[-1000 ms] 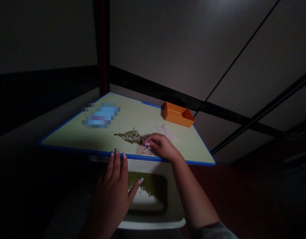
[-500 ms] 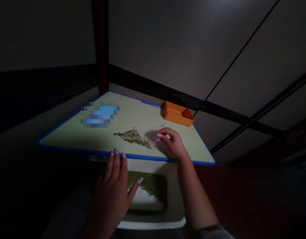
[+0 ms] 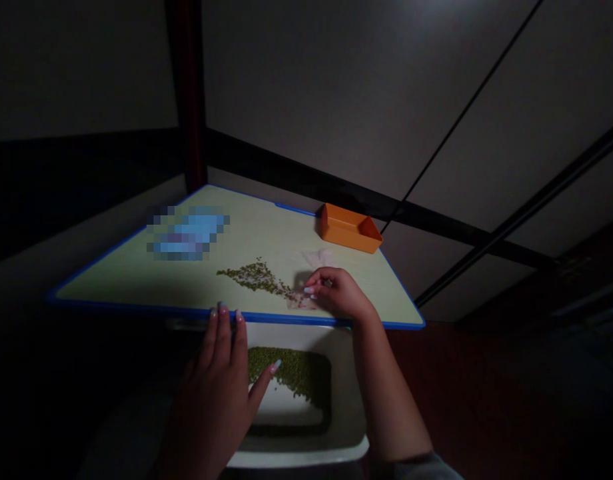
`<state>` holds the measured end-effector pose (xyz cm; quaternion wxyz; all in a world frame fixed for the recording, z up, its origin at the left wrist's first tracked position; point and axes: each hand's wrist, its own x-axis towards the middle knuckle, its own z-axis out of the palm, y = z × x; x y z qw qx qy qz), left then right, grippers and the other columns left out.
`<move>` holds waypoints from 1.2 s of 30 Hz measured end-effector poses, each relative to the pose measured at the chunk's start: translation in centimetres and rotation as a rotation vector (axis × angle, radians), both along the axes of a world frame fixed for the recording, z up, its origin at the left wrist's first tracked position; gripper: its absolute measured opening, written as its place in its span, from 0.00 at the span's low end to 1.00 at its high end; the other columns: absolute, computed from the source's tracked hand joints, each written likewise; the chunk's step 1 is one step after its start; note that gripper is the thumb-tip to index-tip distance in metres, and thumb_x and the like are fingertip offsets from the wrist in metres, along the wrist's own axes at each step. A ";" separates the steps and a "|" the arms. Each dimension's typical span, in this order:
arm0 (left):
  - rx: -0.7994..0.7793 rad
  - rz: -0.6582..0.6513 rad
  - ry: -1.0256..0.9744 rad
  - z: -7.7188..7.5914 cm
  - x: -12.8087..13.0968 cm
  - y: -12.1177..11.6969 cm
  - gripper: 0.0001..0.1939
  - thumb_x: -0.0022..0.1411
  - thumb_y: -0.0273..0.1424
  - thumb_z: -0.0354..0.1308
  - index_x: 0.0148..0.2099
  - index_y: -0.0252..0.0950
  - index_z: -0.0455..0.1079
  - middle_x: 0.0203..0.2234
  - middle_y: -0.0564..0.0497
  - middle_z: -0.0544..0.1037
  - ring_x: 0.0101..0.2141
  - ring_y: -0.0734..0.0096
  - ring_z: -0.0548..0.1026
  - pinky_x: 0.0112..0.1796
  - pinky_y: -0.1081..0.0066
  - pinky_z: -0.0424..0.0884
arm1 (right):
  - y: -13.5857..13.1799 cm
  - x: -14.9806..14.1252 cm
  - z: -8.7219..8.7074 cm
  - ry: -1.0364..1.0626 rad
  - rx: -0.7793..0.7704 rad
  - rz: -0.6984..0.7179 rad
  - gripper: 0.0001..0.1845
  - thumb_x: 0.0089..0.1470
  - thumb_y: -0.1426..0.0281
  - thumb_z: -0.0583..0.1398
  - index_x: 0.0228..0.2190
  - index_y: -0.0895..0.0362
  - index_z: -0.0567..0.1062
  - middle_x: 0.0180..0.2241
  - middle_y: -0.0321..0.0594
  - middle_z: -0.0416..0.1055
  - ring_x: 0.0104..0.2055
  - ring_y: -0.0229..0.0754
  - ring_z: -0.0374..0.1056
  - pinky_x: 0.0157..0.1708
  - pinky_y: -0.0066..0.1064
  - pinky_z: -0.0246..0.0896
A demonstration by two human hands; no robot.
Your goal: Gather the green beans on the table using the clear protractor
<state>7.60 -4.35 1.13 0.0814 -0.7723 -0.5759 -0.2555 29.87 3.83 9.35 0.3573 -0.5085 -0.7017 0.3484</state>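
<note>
A streak of small green beans [image 3: 254, 277] lies on a pale green board with a blue rim [image 3: 136, 305]. My right hand [image 3: 336, 295] rests on the board just right of the streak, fingers curled on a thin pale card [image 3: 300, 301] that lies flat against the surface. My left hand [image 3: 216, 383] is below the board's near edge, fingers stretched flat and together, thumb out, fingertips touching the blue rim. It lies over the left side of a white tub [image 3: 346, 413] that holds more green beans [image 3: 296, 373].
An orange open box [image 3: 349, 229] sits at the board's far right corner. A whitish patch [image 3: 315, 257] lies on the board beyond my right hand. A blurred blue item [image 3: 187, 232] is at the far left. A dark post [image 3: 185, 100] rises behind; the surroundings are dark.
My right hand moved back from the whitish patch toward the near edge, now curled on the card by the end of the bean streak. The left hand stayed put.
</note>
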 end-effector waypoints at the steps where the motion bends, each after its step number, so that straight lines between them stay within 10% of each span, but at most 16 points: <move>1: 0.003 -0.003 0.000 0.0 0.0 0.0 0.44 0.54 0.53 0.42 0.63 0.25 0.43 0.63 0.29 0.50 0.64 0.48 0.46 0.49 0.53 0.67 | 0.0 0.2 -0.1 -0.002 -0.007 -0.011 0.06 0.46 0.69 0.62 0.26 0.60 0.73 0.24 0.36 0.70 0.26 0.35 0.63 0.28 0.27 0.57; 19: 0.035 -0.011 0.001 0.2 0.1 0.1 0.45 0.54 0.54 0.39 0.62 0.23 0.46 0.62 0.27 0.52 0.64 0.47 0.48 0.50 0.52 0.66 | 1.2 0.8 -0.2 -0.051 0.364 -0.205 0.06 0.49 0.68 0.60 0.27 0.58 0.75 0.28 0.39 0.72 0.33 0.38 0.65 0.34 0.27 0.57; 27: 0.024 -0.004 -0.002 0.2 0.1 0.1 0.44 0.54 0.54 0.38 0.62 0.23 0.47 0.62 0.27 0.52 0.64 0.47 0.48 0.49 0.52 0.67 | 1.7 1.8 -0.9 -0.142 0.233 -0.465 0.06 0.48 0.69 0.59 0.25 0.59 0.73 0.22 0.36 0.70 0.24 0.35 0.61 0.26 0.26 0.52; 36: 0.012 -0.012 -0.013 0.1 0.1 0.1 0.45 0.54 0.55 0.37 0.62 0.23 0.47 0.62 0.27 0.51 0.64 0.47 0.46 0.52 0.51 0.64 | 1.8 0.2 -1.3 -0.049 0.218 -0.279 0.06 0.49 0.67 0.59 0.26 0.59 0.71 0.23 0.35 0.68 0.25 0.35 0.60 0.26 0.25 0.53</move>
